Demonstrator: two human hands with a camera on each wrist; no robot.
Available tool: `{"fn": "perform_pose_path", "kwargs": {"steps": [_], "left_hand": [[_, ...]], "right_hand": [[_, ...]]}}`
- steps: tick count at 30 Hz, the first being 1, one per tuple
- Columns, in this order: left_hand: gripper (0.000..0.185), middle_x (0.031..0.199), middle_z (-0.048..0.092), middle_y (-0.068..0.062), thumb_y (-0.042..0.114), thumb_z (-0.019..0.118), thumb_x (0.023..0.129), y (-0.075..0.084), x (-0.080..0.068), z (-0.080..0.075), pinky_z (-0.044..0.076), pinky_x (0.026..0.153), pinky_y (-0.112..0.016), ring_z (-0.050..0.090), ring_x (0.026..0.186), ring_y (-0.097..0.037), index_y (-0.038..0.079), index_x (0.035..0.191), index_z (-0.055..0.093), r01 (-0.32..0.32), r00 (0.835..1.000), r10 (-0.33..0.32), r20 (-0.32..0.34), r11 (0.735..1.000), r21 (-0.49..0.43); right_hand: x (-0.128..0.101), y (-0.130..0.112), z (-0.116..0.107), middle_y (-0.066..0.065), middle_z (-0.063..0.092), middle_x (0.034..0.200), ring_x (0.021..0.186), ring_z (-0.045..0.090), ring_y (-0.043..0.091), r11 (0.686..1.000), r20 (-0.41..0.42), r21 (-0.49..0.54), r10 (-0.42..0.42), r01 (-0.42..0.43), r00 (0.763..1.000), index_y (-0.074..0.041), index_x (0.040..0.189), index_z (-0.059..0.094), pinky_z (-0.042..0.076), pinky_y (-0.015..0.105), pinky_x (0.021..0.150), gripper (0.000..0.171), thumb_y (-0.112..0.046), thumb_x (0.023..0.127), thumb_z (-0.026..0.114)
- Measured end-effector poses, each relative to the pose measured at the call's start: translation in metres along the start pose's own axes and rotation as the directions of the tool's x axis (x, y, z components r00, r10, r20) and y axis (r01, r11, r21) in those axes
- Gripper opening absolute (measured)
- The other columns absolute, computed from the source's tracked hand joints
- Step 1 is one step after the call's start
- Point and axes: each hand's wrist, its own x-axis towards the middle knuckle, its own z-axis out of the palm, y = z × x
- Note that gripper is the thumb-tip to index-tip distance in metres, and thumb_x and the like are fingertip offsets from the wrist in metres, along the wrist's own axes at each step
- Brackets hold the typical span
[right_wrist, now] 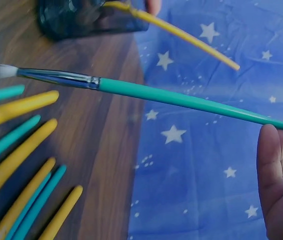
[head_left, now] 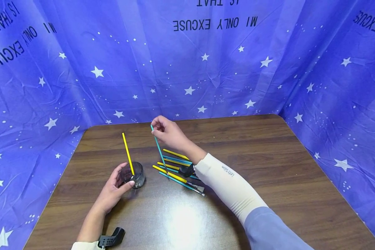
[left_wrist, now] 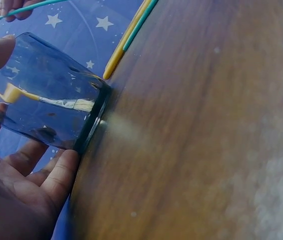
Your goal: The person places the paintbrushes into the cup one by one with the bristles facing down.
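Note:
My left hand grips a dark, see-through glass from its left side, fingers and thumb around it. A yellow paintbrush leans in the glass; its pale bristles rest near the bottom in the left wrist view. My right hand pinches a teal paintbrush by the end of its handle, bristles downward. That brush hangs to the right of the glass, apart from it. Beneath the right forearm lie several yellow and teal paintbrushes, partly hidden by the arm.
A brown wooden table carries everything. Behind and beside it hangs a blue curtain with white stars and lettering. A black wrist device sits on the left wrist, and another shows under the right wrist.

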Motion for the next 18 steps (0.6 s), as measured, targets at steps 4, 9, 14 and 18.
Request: {"fn": "perform_pose_path", "kwargs": {"steps": [4,9,14,18], "left_hand": [[0.069,0.138,0.048,-0.027,0.003,0.067,0.093,0.000,0.001,0.001,0.041,0.091,-0.012,0.052,0.116,-0.007,0.003,0.150,0.028,0.006,1.000,-0.006,-0.001,1.000,0.004],[0.069,0.138,0.047,-0.028,0.002,0.066,0.093,-0.001,0.000,0.002,0.042,0.091,-0.013,0.052,0.116,-0.007,0.003,0.150,0.027,-0.005,1.000,0.005,0.010,1.000,-0.012],[0.068,0.136,0.047,-0.029,-0.001,0.065,0.093,-0.002,0.001,0.001,0.044,0.089,-0.014,0.054,0.114,-0.005,0.001,0.150,0.027,-0.031,0.999,0.032,0.009,0.999,-0.033],[0.068,0.136,0.047,-0.029,-0.001,0.065,0.092,-0.003,0.001,0.001,0.044,0.090,-0.014,0.054,0.115,-0.004,0.000,0.149,0.028,-0.042,0.999,0.042,0.003,0.999,-0.028]], "right_hand": [[-0.004,-0.009,0.003,0.005,0.057,0.087,0.068,0.056,0.012,0.998,-0.040,0.060,-0.015,0.017,0.999,-0.003,0.107,0.056,0.057,0.034,0.061,0.015,-0.002,0.093,0.061],[-0.005,-0.019,0.008,0.005,0.057,0.087,0.069,0.056,0.012,0.993,-0.094,0.105,-0.036,0.046,0.995,-0.006,0.107,0.056,0.058,0.036,0.062,0.015,-0.001,0.094,0.061],[-0.006,-0.026,0.014,0.006,0.056,0.089,0.071,0.057,0.011,0.982,-0.134,0.171,-0.055,0.077,0.990,-0.003,0.109,0.054,0.058,0.041,0.065,0.016,0.001,0.094,0.060],[-0.005,-0.028,0.020,0.007,0.056,0.090,0.072,0.057,0.009,0.969,-0.176,0.222,-0.074,0.112,0.982,-0.001,0.110,0.053,0.058,0.047,0.066,0.017,0.004,0.095,0.059]]}}
